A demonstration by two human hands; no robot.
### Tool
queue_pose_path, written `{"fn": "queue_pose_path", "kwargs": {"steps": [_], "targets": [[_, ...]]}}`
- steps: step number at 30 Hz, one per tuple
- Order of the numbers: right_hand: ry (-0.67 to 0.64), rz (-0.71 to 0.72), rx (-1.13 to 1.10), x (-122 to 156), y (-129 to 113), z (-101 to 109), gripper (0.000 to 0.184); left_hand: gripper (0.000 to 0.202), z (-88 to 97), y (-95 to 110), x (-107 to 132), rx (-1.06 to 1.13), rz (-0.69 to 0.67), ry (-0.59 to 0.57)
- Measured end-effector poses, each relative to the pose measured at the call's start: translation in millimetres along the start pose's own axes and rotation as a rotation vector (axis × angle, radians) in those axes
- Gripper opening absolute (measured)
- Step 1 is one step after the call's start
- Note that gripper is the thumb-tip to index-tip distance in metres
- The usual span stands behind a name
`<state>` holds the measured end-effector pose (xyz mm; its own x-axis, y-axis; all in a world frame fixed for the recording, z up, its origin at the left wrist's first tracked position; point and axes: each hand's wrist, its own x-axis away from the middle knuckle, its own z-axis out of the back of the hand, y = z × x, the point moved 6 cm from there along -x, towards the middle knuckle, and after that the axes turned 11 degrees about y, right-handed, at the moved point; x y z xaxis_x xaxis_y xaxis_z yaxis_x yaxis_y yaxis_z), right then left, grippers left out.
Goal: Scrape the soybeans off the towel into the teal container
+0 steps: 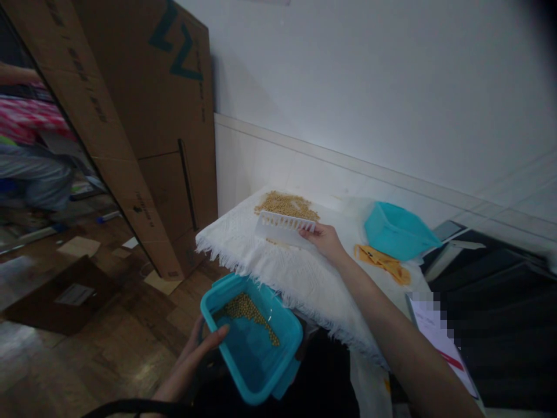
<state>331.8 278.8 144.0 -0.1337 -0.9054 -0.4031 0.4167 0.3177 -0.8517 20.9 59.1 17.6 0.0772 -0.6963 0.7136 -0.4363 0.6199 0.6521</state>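
My left hand [211, 342] grips the near-left rim of a teal plastic basin [255, 392], thumb over the edge. Soybeans [246, 310] lie along one side inside this basin, which sits just below the fringed edge of a white tablecloth [296, 273]. On the cloth, my right hand [319, 238] pinches the right end of a white plastic piece with a row of slots [278, 229], standing on its long edge. Behind it a spread pile of soybeans [287, 203] covers the cloth, and a few beans lie in front of it.
A second teal basin [400, 232] stands at the table's right, beside a crumpled orange cloth [383, 261]. A clipboard with paper [439, 337] lies at the right edge. A tall cardboard box [165, 116] rises on the left. Another person's arm [17, 74] shows at far left.
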Motion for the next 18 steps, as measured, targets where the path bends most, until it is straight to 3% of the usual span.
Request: {"fn": "queue_pose_path", "kwargs": {"steps": [13,18], "targets": [[0.033,0.037,0.076,17.7,-7.2,-5.5,0.04,0.12,-2.8,4.1,6.5,-0.007,-0.003,-0.03],[0.114,0.044,0.079,20.9,-3.6,-3.7,0.042,0.12,-0.5,1.7,2.4,-0.012,-0.022,-0.02]]}}
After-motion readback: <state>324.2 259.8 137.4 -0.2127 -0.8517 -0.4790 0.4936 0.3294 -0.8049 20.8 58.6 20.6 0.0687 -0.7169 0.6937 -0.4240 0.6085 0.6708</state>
